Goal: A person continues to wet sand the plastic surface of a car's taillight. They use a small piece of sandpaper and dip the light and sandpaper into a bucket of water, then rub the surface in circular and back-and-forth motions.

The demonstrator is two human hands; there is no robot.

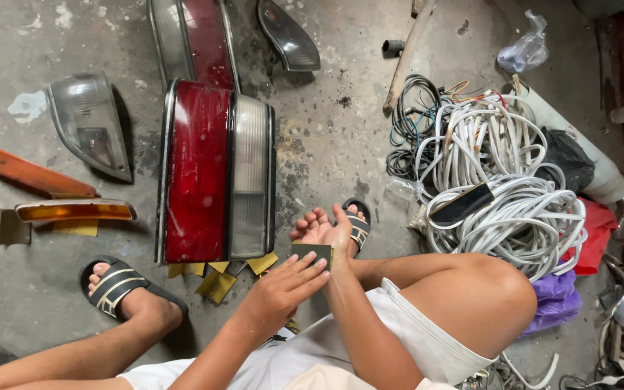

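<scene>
Head view: both hands on a small dark sandpaper piece, person seated on concrete floor.

Head view, detail: R hand [321,230] palm up, fingers loosely curled, sandpaper piece [312,252] lying at its wrist end. L hand [282,289] fingers flat on the piece's near edge, pressing it, not clenched. Piece sits approx. mid-floor [326,137], just above the knees, near the sandalled R foot [356,220]. Red/clear tail lamp [216,180] lies just left of hands; yellowish paper scraps [214,282] at its near end. White cable coil [503,188] to the right, well apart. Amber lens strip [75,210] and grey lamp [88,123] far left.
</scene>
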